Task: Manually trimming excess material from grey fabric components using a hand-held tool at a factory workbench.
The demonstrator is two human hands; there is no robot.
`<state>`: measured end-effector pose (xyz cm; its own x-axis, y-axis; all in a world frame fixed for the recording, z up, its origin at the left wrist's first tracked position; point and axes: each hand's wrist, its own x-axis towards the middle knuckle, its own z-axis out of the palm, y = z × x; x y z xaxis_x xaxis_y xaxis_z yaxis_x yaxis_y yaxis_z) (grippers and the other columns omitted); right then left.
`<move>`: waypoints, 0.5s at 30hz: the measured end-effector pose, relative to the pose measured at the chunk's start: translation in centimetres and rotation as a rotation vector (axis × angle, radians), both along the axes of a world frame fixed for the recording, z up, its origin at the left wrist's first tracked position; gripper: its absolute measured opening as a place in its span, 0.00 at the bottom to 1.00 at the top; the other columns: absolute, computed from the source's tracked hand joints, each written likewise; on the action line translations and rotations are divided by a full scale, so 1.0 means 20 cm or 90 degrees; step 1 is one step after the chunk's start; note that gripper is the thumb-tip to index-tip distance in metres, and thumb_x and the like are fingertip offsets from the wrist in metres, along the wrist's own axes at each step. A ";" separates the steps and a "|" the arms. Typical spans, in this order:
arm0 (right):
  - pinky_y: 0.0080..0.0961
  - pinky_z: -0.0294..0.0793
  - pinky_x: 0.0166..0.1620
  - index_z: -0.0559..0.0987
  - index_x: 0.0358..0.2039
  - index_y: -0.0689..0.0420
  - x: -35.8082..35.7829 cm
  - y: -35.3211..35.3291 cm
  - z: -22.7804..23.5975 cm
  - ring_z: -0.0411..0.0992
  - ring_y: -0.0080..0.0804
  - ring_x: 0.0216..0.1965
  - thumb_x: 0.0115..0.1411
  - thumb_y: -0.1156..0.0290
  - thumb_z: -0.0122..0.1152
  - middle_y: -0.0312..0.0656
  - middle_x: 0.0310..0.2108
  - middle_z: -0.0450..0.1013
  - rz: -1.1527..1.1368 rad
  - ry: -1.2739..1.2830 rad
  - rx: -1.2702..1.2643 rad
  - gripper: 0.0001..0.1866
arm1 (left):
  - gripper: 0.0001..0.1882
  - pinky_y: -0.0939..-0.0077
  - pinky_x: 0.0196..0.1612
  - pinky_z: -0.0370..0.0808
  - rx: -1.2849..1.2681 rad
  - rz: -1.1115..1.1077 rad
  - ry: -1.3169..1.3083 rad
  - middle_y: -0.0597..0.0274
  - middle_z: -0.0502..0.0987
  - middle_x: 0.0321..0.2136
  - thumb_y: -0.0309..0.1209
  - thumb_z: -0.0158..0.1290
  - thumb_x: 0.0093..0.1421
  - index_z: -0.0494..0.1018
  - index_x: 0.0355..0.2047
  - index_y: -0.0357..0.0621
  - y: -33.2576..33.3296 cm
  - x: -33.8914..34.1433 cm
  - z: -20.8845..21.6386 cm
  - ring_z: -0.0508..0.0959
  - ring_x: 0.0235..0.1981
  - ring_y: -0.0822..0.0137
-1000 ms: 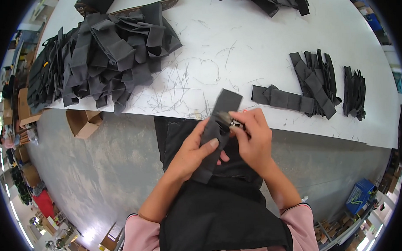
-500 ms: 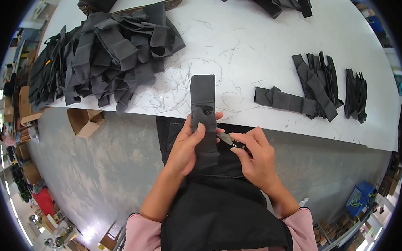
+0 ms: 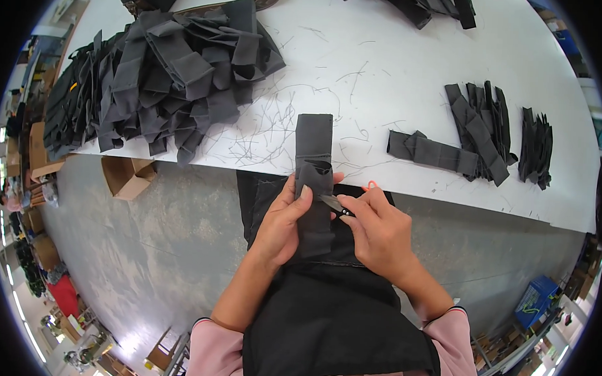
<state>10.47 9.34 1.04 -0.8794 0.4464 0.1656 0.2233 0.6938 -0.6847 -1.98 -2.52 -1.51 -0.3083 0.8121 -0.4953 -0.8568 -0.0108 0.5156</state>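
My left hand (image 3: 284,217) grips a dark grey folded fabric strip (image 3: 314,139) at the table's near edge, thumb on top and fingers behind. The strip points away from me, its far end over the white tabletop. My right hand (image 3: 382,227) is closed around small thread snips (image 3: 333,204) with pointed metal blades. Their tips reach the strip's right edge, close to a fold that stands open. A small orange loop (image 3: 371,185) shows just beyond my right fingers. Whether the blades have a thread between them is too small to tell.
Loose thread ends (image 3: 263,137) litter the white table (image 3: 358,57). A large heap of grey strips (image 3: 179,71) lies at left. Smaller bundles (image 3: 482,131) lie at right, more strips (image 3: 426,7) at the far edge. Below the table's left side is an open cardboard box (image 3: 129,177).
The snips have moved left, their tips now at the strip's edge. The orange loop has come into view beyond my right hand. My left hand keeps its hold on the strip.
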 end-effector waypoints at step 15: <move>0.24 0.68 0.26 0.78 0.36 0.57 0.00 0.04 -0.04 0.69 0.33 0.23 0.46 0.80 0.62 0.38 0.27 0.67 0.003 0.017 -0.168 0.14 | 0.23 0.78 0.31 0.76 -0.082 -0.196 0.123 0.54 0.74 0.32 0.29 0.46 0.64 0.54 0.56 0.34 -0.06 -0.02 0.02 0.78 0.27 0.68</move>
<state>10.47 10.10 0.22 -0.8783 0.4734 0.0672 0.2001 0.4915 -0.8475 -2.43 -3.79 -1.11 -0.1576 0.8162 -0.5559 -0.6966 0.3072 0.6484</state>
